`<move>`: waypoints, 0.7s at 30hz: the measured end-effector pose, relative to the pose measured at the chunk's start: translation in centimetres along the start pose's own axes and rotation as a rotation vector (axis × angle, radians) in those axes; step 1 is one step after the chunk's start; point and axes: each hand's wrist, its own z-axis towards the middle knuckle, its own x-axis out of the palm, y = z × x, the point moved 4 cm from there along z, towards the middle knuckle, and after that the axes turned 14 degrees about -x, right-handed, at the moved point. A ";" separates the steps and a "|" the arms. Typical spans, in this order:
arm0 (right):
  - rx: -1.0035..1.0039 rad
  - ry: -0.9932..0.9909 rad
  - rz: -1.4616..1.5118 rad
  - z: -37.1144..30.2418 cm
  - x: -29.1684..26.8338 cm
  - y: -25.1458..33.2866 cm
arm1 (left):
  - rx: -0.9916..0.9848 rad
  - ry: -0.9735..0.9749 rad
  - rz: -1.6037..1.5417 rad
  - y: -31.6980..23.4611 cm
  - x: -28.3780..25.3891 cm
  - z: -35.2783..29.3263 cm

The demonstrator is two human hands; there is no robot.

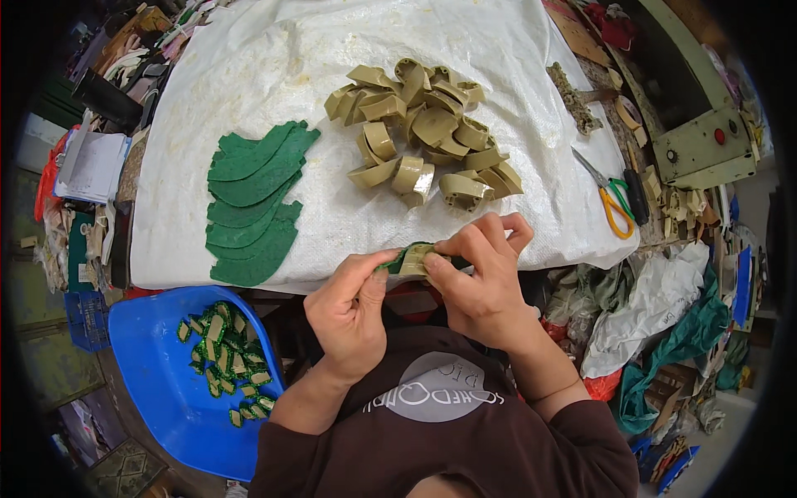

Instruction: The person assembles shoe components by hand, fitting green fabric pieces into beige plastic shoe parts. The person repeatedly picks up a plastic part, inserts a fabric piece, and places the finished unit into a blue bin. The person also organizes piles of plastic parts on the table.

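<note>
At the table's near edge I hold a beige shoe heel [414, 260] with a dark green piece of covering material [393, 261] against it. My left hand [349, 311] is closed, its thumb and forefinger pinching the green material at the left end. Closed around the right side, my right hand [486, 278] has its thumb pressed onto the heel's beige face. Beyond my hands lies a loose pile of bare beige heels [433, 126]. To the left, curved green pieces [253, 207] overlap in a fanned stack.
A white woven sheet [274, 58] covers the table. Below left, a blue basin [145, 357] holds several green-and-beige pieces [217, 349]. Orange-and-green-handled scissors [617, 212] lie at the right edge, near a green machine [706, 145]. Plastic bags [647, 311] crowd the lower right.
</note>
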 end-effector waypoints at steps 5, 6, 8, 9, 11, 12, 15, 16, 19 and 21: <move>0.090 0.123 0.025 -0.5 0.2 -0.3 | 0.194 -0.014 0.134 0.5 1.3 -0.3; 0.079 0.116 0.039 -0.6 0.2 -0.4 | 0.278 -0.030 0.176 0.5 1.6 -0.3; 0.056 0.100 0.070 -0.6 0.2 -0.6 | 0.449 -0.065 0.261 0.0 1.8 -0.5; 0.058 0.039 0.096 -0.9 0.2 -0.8 | 0.436 -0.051 0.264 -0.3 2.0 -0.6; 0.042 -0.103 0.145 -1.5 0.9 -1.9 | 0.430 -0.034 0.279 -1.0 2.3 -0.5; 0.045 -0.142 0.196 -1.9 1.0 -2.2 | 0.334 0.028 0.198 -0.7 2.1 -0.3; 0.015 -0.267 0.344 -1.6 0.8 -2.2 | 0.091 0.173 -0.037 0.4 1.1 0.6; 0.019 -0.275 0.403 -1.4 0.9 -2.1 | 0.039 0.203 -0.190 1.0 1.2 0.9; 0.027 -0.289 0.568 -1.3 0.9 -2.0 | 0.155 0.219 -0.086 1.1 1.1 1.6; 0.041 -0.247 0.661 -1.4 0.8 -2.1 | 0.308 0.189 0.011 -0.5 1.3 1.5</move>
